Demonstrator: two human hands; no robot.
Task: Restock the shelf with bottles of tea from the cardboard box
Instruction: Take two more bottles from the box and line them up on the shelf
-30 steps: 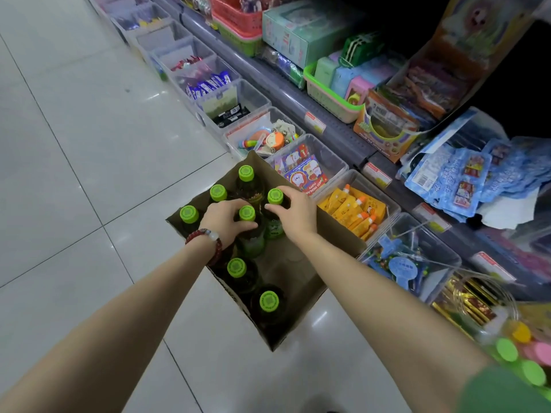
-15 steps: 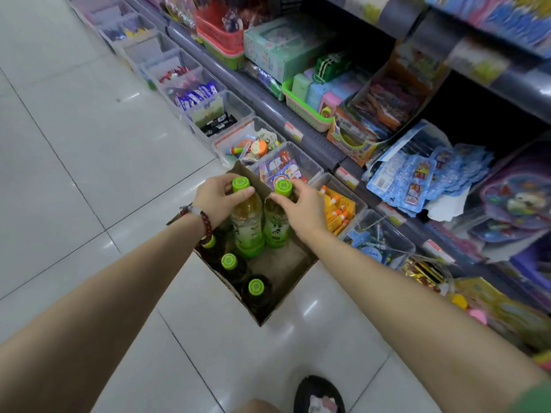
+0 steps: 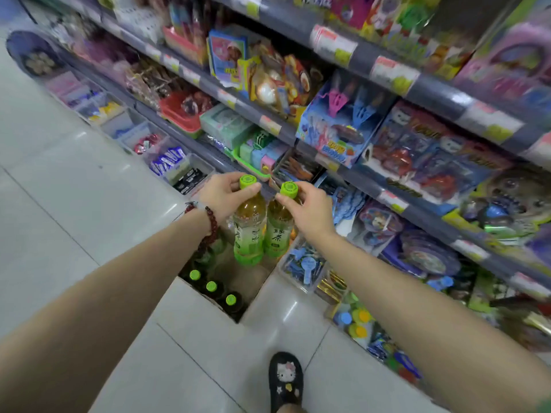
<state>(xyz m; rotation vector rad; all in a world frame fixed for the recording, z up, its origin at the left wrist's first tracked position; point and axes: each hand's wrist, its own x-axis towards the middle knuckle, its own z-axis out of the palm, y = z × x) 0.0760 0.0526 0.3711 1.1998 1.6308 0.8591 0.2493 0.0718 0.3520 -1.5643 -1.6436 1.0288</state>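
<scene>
My left hand (image 3: 220, 195) grips a tea bottle (image 3: 250, 231) by its green cap. My right hand (image 3: 310, 210) holds a second tea bottle (image 3: 278, 231) the same way. Both bottles hang upright, side by side and touching, well above the cardboard box (image 3: 253, 281) on the floor. Several more green-capped bottles (image 3: 211, 287) stand in the box below my left forearm, partly hidden by it. A red bead bracelet circles my left wrist.
Grey shelves (image 3: 369, 189) packed with toys and snacks rise on the right, blurred by motion. Clear plastic bins (image 3: 301, 269) line the floor along the shelf base. White tiled floor (image 3: 74, 189) spreads to the left. My black shoe (image 3: 285, 380) stands near the box.
Both hands lifted their bottles out of the box and higher toward the shelves. The view tilted upward, showing more shelf levels.
</scene>
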